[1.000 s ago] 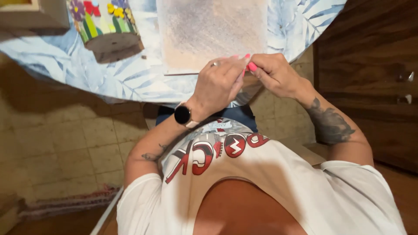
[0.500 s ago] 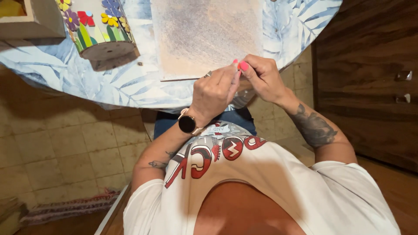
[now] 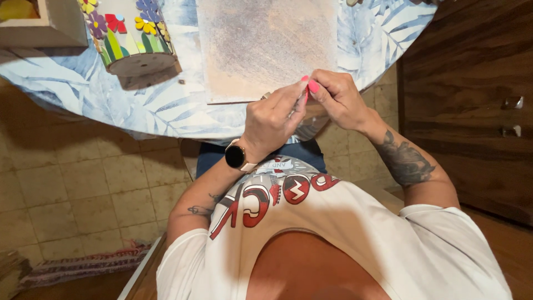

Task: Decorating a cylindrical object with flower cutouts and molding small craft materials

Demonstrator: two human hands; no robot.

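Compared with the two preceding frames, little change is recorded. The left hand (image 3: pixel 275 119) and right hand (image 3: pixel 338 100) are kept together at the near edge of the round table (image 3: pixel 166 108), and only a slight drift of the pair toward the far side is noted. Most of the apparent shift is attributed to head motion. Both hands are closed into pinches, fingertips meeting over a small pinkish-red piece (image 3: pixel 306 95). It is held just above the near edge of the grainy square board (image 3: pixel 266 44), and its kind cannot be told because the fingers hide most of it. Neither hand has been spread or lifted away, so the fingertip work is judged to be at the same stage, with the piece not yet released. A dark wristwatch (image 3: pixel 235 156) is worn on the left wrist. A mosaic flower pot (image 3: pixel 133 39) lies on its side on the leaf-print cloth, far and to the left of the hands, untouched. A wooden box (image 3: pixel 39 28) is seen further left. A dark wooden cabinet (image 3: pixel 472 111) stands to the right of the table.
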